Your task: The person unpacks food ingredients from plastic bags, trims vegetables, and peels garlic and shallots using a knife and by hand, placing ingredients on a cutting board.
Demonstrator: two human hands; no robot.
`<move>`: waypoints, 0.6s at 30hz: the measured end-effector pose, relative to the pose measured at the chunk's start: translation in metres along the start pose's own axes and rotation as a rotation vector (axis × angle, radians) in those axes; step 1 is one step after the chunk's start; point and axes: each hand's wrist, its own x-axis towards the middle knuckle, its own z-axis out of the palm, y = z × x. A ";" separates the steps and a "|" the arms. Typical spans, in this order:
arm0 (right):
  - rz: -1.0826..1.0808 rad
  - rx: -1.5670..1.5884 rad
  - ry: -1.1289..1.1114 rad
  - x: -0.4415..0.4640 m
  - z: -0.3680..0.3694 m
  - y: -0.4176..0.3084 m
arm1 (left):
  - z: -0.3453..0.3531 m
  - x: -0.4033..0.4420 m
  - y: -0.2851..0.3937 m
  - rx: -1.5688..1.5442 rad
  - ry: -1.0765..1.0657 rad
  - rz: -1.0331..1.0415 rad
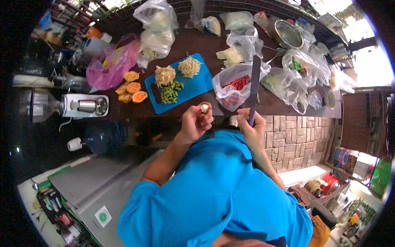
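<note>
My left hand (pixel 197 122) is closed round a small pale piece of food (pixel 204 108), too small to name, near the table's front edge. In my right hand (pixel 252 124) is a knife (pixel 255 86), its long dark blade pointing up and away from me. Beyond my left hand lies a blue cutting board (pixel 193 88) with three piles: cut green vegetable (pixel 170 92), pale beige pieces (pixel 165 76) and whitish shreds (pixel 189 67). A clear bag (pixel 224 86) with red contents lies just behind the blade.
Orange cut pieces (pixel 133 87), a pink bag (pixel 103 72) and a white appliance (pixel 70 106) are to the left. Plastic bags (pixel 294 88) and a metal bowl (pixel 288 33) stand at the right. More bags (pixel 158 39) lie at the back.
</note>
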 end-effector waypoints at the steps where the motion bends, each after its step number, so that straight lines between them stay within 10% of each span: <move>1: 0.005 -0.009 -0.015 0.001 0.002 0.001 | -0.008 0.000 0.004 -0.012 0.005 0.012; 8: 0.011 -0.053 -0.087 0.000 0.020 0.000 | -0.054 0.031 0.045 0.336 0.275 0.208; 10: 0.016 -0.058 -0.098 0.001 0.023 0.000 | -0.052 0.050 0.052 1.659 0.434 0.827; 18: -0.018 -0.062 -0.039 -0.004 0.027 0.000 | -0.069 0.089 0.056 2.041 0.382 0.759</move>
